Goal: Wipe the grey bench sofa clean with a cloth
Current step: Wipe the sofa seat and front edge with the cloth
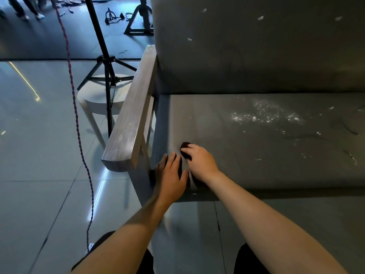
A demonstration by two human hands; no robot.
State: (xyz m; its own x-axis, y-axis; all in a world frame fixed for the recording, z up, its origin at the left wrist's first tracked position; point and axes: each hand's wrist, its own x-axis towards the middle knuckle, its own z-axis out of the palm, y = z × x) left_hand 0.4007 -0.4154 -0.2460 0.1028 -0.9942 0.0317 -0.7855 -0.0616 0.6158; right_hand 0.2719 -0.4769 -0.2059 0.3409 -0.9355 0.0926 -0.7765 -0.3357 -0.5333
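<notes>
My right grip point(199, 163) is curled round a small dark cloth point(185, 149), bunched so that only a wad shows past my fingertips. It sits on the seat of the grey bench sofa point(256, 171), at the seat's front corner in the lower middle of the frame. My left grip point(171, 177) holds nothing: its fingers lie spread and fairly straight on the same corner, just beside the right.

The cloth looks soft, light and limp. I judge it will fold up under my palm unless I flatten it and press down with my whole hand. The seat cover looks smooth and slightly yielding, with creases toward the right edge of the frame, so it may drag and wrinkle under a firm stroke.

White specks and dust point(262, 115) lie on the seat right of centre, well apart from the cloth, and a few flecks point(260, 18) mark the backrest at upper right. A wooden armrest point(132, 119) runs up the middle. Beyond it, at left, a tripod point(106, 76) and a pale stool point(94, 95) stand on the tiled floor point(39, 194), and a red twisted cord point(79, 125) hangs there.
</notes>
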